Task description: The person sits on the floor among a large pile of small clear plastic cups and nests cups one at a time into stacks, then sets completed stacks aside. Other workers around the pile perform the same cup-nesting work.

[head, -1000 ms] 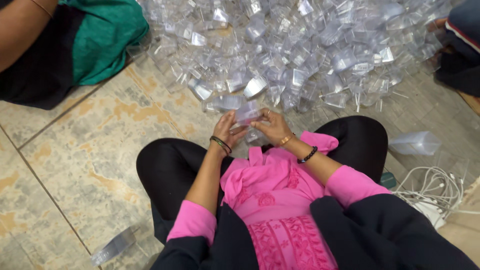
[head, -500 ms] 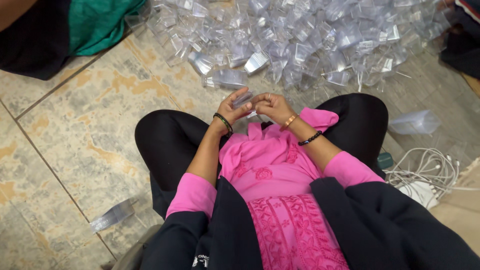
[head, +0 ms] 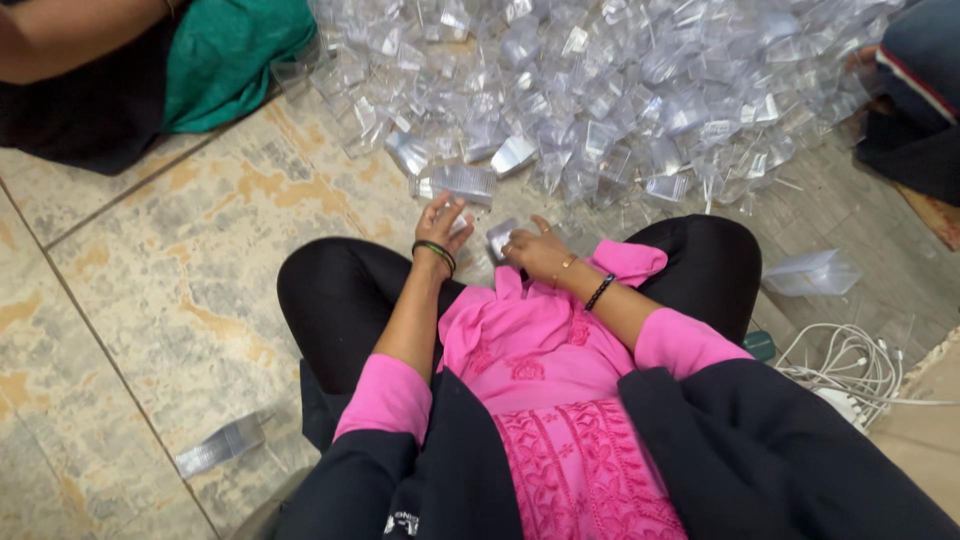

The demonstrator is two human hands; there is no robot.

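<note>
Right hand (head: 535, 252) fingers pinch a clear plastic piece (head: 499, 238) — left hand (head: 440, 222) fingers spread just beside it.

One view only, worn on your head, so nothing is shared with a second camera. It looks steeply down over your chest and crossed legs to the tiled floor (head: 170, 260) in front of you. Your left hand (head: 440, 222) and right hand (head: 535, 252) sit near the centre of the frame, close to the lens. The pile of clear plastic pieces (head: 620, 90) fills the top edge, farther out. Another person's green cloth (head: 230, 50) cuts in at top left; white cables (head: 850, 365) lie at the right edge. The frame is tilted slightly.
</note>
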